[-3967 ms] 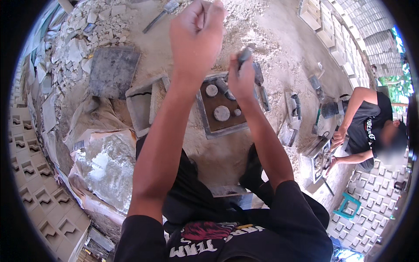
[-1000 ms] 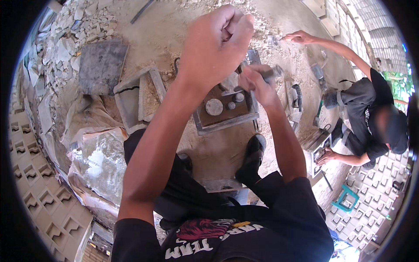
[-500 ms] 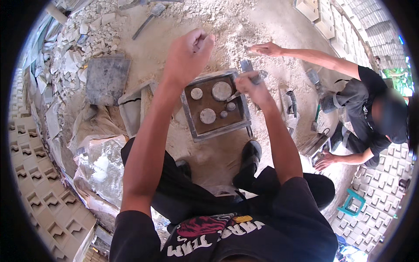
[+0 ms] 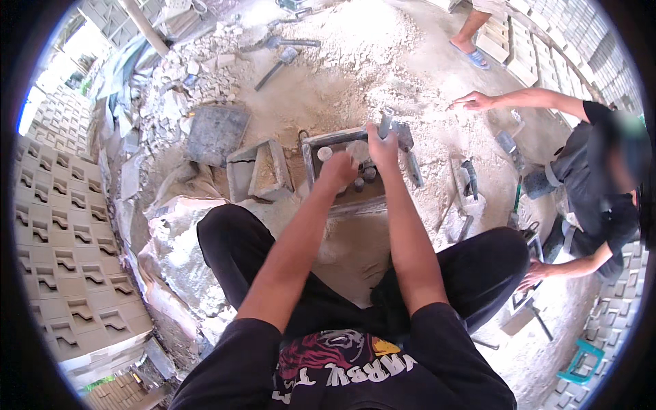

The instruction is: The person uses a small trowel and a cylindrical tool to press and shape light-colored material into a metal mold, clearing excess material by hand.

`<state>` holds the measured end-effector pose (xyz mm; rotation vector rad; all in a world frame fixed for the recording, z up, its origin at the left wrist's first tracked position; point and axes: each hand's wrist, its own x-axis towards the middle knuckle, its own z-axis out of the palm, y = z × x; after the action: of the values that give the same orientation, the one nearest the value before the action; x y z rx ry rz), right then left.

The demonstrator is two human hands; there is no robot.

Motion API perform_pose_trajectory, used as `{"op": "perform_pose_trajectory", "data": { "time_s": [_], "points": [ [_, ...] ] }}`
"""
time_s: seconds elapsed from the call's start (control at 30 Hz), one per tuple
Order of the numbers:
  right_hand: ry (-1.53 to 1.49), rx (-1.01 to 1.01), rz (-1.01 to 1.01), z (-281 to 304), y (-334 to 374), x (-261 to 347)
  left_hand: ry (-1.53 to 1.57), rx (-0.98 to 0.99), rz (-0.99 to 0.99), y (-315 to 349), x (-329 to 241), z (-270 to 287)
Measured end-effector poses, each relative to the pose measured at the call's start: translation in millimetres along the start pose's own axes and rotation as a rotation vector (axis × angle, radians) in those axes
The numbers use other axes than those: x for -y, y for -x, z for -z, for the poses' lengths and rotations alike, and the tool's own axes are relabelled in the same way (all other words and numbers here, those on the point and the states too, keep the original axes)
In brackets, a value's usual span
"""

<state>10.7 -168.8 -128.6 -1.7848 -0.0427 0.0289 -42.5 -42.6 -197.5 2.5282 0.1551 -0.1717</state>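
A square frame mould (image 4: 369, 206) lies on the dusty ground before my knees. Inside it are a pale disc (image 4: 324, 154), a larger disc (image 4: 358, 147) partly covered by my left hand, and small grey cylinders (image 4: 359, 184). My left hand (image 4: 338, 169) is closed low over the mould, back upward; whatever its fingers hold is hidden. At the mould's far right corner, my right hand (image 4: 383, 149) is wrapped round a grey hand tool (image 4: 387, 120), whose upper end sticks out above the fist.
Beside the mould on the left stand a smaller open frame (image 4: 280, 167) and a dark square plate (image 4: 217, 135). A hammer (image 4: 277, 68) lies beyond, near broken rubble. On the right, a co-worker (image 4: 594, 157) sits with both arms extended. Another person's sandalled foot (image 4: 470, 55) shows farther off.
My left hand has come down from the air to the mould, and my right hand has shifted left to its far right corner. The view has tilted up, showing more far ground.
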Motion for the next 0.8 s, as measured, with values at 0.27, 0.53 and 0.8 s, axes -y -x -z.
{"op": "perform_pose_trajectory", "data": {
  "time_s": [0.27,0.53,0.8],
  "points": [
    [0.268,-0.028,-0.020,29,-1,-48,-0.191,-0.119,-0.199,44,-20,-49],
    [0.245,0.153,-0.029,51,8,-51,-0.210,-0.057,-0.012,47,-39,-38],
    [0.120,0.078,-0.050,46,5,-40,-0.089,-0.030,-0.029,53,-36,-41]
  ]
}}
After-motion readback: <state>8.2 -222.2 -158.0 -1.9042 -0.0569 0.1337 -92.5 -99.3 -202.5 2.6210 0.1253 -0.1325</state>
